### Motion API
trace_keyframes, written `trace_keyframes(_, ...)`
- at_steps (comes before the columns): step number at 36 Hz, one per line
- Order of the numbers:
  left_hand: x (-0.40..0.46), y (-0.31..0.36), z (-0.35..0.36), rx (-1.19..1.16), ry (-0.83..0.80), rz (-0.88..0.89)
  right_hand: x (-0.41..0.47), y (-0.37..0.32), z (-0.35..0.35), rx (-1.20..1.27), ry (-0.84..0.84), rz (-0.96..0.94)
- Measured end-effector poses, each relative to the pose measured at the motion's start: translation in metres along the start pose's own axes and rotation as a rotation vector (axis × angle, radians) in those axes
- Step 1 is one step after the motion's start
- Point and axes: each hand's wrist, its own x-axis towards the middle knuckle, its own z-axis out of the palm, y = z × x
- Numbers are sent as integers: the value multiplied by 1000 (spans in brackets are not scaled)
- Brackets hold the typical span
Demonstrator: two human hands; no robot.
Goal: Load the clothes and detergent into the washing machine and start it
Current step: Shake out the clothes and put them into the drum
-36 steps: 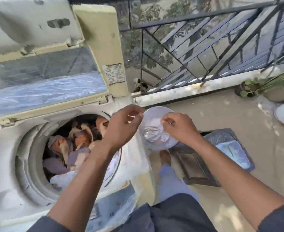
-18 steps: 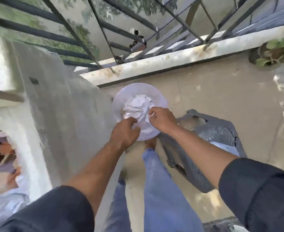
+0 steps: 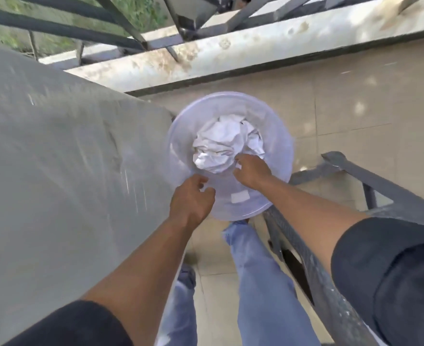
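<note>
A translucent pale-violet bucket (image 3: 282,136) stands on the tiled floor beside the grey side of the washing machine (image 3: 56,158). A crumpled white cloth (image 3: 224,143) lies inside it. My right hand (image 3: 252,171) reaches into the bucket, its fingers curled on the cloth's near edge. Over the bucket's near rim hangs my left hand (image 3: 192,199), fingers loosely curled, apart from the cloth and holding nothing I can see. The machine's drum and the detergent are out of view.
A grey metal stand (image 3: 355,176) sits right of the bucket, under my right arm. A concrete ledge (image 3: 256,48) with a dark metal railing (image 3: 121,33) runs along the far side. My legs in blue jeans (image 3: 261,283) stand just behind the bucket.
My view has swung from the open drum down to the bucket. My left hand has come off the cloth back to the near rim. My right hand stays on the cloth.
</note>
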Motion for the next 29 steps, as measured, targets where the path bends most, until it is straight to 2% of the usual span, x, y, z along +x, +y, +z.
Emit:
trace_keyframes(7,14,-2,18,-65,28,6,95,23,54,-23,-155,-105)
trace_keyframes(10,14,-4,22,-56,5,20,67,-7,37,67,-181,-42)
trace_keyframes(14,8,-13,18,-50,-33,-27,54,-13,41,187,-83,96)
trace_keyframes(21,-31,-21,-2,-60,-56,-90,-10,-34,32,247,-49,164)
trace_keyframes(24,-55,-15,-14,-57,-56,-78,-71,-57,9,381,68,117)
trace_keyframes(29,-100,3,-36,-18,-2,27,-176,-102,-34,440,98,-45)
